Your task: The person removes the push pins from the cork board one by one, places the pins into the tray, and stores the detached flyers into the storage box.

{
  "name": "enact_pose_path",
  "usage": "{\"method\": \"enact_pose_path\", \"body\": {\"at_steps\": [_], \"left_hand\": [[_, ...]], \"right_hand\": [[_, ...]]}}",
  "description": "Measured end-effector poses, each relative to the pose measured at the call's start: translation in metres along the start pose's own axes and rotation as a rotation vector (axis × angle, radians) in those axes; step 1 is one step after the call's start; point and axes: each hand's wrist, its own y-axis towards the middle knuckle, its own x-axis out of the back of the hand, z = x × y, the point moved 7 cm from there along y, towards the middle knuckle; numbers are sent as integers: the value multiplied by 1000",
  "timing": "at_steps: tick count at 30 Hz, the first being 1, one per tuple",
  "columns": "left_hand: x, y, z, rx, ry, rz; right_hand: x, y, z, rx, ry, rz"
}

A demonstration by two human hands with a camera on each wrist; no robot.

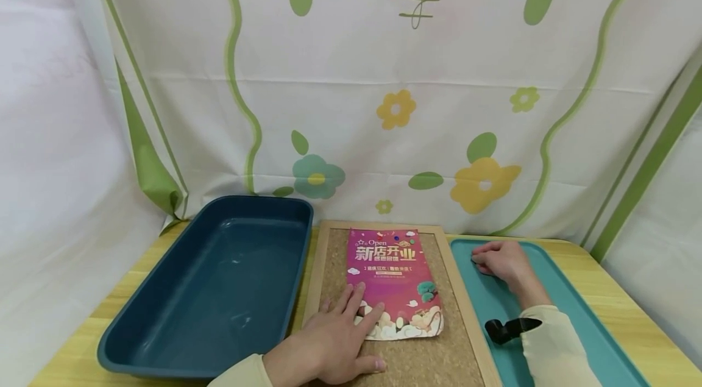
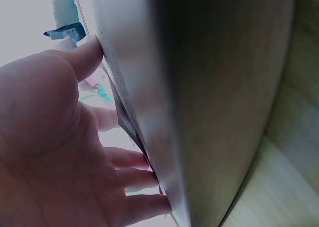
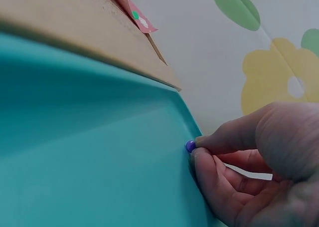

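A cork board with a pale wooden frame lies on the table, and a magenta printed poster lies on it. My left hand rests on the poster's lower left part with fingers spread, the thumb on the bare cork below; in the left wrist view its fingertips reach the board's surface. Over the far end of the teal tray, my right hand pinches a small purple push pin between thumb and index finger. Only its rounded head shows; its point is hidden.
An empty-looking deep dark blue tray stands left of the board. A flowered white curtain hangs behind the table. A black wrist-worn device sits at the right sleeve.
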Motion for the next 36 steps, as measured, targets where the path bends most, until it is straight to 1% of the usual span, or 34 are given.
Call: {"method": "enact_pose_path", "body": {"at_steps": [7,10,16,20,28,36], "left_hand": [[-1,0,0,-16,6,-8],[-2,0,-1,-22,10,-10],[-3,0,-1,-24,8,-12],[-2,0,0,-16,6,-9],[-1,-1,0,-14,21,-17],[-1,0,1,-6,17,-12]], "right_hand": [[-2,-1,5,9,55,12],[-2,-2,7,14,54,13],[-1,-4,13,37,9,10],[-3,-6,22,51,-11,11],[-10,-9,39,110,-30,4],[-20,-13,55,146,-55,33]]}}
